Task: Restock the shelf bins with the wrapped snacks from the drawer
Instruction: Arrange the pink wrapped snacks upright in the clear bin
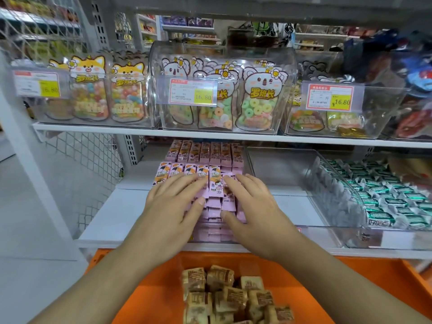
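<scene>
Pink wrapped snacks fill a clear shelf bin on the lower shelf, stacked in neat rows. My left hand lies flat on the front rows, fingers spread, its thumb on a pink packet. My right hand rests palm-down on the right side of the same stack, fingers spread over the packets. Neither hand is closed around a packet. Below, the orange drawer holds several brown wrapped snacks in a loose heap.
A clear bin to the right holds green-and-white wrapped candies. The upper shelf carries clear bins of bagged candy with price tags. A white upright and wire mesh stand at the left.
</scene>
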A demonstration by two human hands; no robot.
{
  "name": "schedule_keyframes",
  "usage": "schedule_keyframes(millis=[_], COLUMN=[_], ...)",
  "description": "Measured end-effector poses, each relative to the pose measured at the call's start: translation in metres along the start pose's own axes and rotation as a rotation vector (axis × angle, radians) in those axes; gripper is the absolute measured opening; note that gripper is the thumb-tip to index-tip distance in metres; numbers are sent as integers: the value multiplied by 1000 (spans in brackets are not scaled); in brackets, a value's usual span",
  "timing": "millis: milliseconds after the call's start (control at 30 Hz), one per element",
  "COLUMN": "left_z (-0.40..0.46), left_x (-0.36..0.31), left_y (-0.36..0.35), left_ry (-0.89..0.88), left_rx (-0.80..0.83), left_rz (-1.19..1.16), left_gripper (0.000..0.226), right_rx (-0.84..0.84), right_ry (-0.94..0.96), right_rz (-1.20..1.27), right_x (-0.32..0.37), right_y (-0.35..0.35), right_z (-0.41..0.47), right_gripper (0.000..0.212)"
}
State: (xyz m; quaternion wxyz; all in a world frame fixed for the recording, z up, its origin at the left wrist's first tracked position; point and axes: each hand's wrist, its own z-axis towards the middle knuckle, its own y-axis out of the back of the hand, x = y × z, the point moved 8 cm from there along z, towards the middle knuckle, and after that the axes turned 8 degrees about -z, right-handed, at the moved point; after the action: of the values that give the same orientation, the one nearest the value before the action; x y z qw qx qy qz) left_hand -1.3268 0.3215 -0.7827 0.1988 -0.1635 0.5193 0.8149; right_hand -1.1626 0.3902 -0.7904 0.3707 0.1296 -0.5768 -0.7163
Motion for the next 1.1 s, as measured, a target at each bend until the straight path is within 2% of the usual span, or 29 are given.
schedule_keyframes(millis=[167, 300, 467, 667, 867, 933, 1100], left_z=[-27, -57, -130, -189, -222, -229, -233], left_x=[-40, -73, -74, -64, -36, -31, -41], left_y=[3, -33, -135, -234, -301, -321, -358], left_ry=[-83, -86, 27, 58, 130, 106, 51], left_rx=[-30, 81, 434, 773, 1067, 1135, 1179], left_rz=[-90, -218, -220, -188, -265, -274, -442], left_gripper=[47, 35, 45, 48, 57, 56, 43], right_rx=[-48, -26, 251, 720, 1081, 1167, 1298], right_ry=[14, -67, -218, -355, -265, -240, -115], right_rz=[61, 92, 33, -24, -41, -39, -114], right_x=[-2, -17, -65, -129, -153, -165, -192], right_y=[23, 33, -13, -109, -195, -218, -268], right_z=[-40, -83, -156, -239, -271, -279, -292], right_gripper=[64, 48, 43, 49, 59, 60, 59])
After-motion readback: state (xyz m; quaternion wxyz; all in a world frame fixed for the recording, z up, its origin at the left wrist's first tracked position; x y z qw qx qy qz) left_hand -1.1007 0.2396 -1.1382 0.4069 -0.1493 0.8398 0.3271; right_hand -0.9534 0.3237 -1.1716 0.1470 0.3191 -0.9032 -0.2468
